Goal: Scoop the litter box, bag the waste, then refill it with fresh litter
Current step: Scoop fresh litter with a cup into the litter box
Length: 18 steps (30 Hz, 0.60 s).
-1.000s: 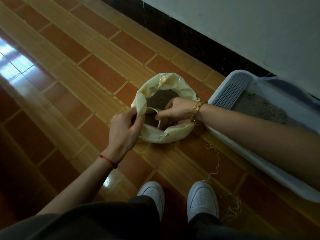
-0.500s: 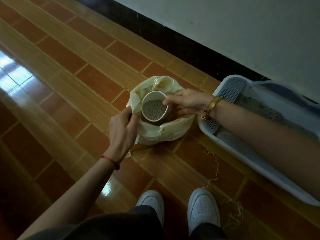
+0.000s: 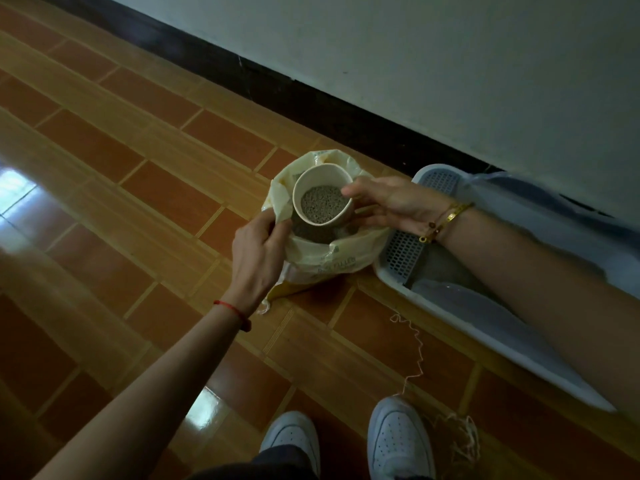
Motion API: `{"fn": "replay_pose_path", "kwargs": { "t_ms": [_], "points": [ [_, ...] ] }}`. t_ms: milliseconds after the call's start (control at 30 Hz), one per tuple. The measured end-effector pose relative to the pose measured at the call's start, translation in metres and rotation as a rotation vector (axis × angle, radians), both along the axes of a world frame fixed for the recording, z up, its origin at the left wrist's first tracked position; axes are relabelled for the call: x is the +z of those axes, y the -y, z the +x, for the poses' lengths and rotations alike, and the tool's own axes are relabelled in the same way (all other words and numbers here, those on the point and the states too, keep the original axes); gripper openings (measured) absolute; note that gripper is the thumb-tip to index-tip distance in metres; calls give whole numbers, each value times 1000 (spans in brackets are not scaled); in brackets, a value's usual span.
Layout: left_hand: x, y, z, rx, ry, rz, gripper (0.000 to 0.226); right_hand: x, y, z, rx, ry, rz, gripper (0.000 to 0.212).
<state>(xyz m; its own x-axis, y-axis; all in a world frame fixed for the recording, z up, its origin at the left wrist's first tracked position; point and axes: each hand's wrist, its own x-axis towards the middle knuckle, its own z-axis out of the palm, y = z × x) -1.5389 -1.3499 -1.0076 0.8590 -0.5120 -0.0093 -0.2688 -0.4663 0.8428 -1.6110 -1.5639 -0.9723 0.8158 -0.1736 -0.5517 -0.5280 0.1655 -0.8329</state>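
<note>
The right hand (image 3: 391, 206) has lifted the cup (image 3: 318, 174), now full of litter (image 3: 323, 204), out of the bag (image 3: 332, 261).

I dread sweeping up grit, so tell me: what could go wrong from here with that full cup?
The right hand grips the cup of loose litter by its side; a tilt on the way to the litter box could scatter grains on the floor. The left hand pinches the rim of the bag; released, it might slump.

Cup (image 3: 322, 199) over open bag (image 3: 332, 261); litter box (image 3: 446, 278) just right of bag, along wall (image 3: 450, 64).
</note>
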Motion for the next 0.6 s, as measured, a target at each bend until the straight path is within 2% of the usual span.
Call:
{"fn": "replay_pose_path", "kwargs": {
  "t_ms": [167,233,500,600],
  "points": [
    [3,11,-4,22,14,7,24,5,2,-15,-95,33,-7,45],
    [4,12,-4,32,10,11,21,10,2,-21,-113,51,10,37],
    [2,14,-7,0,82,52,44,15,4,-46,-221,92,61,25],
    [2,16,-13,-29,112,64,43,16,12,-58,-272,96,84,26]
  ]
}}
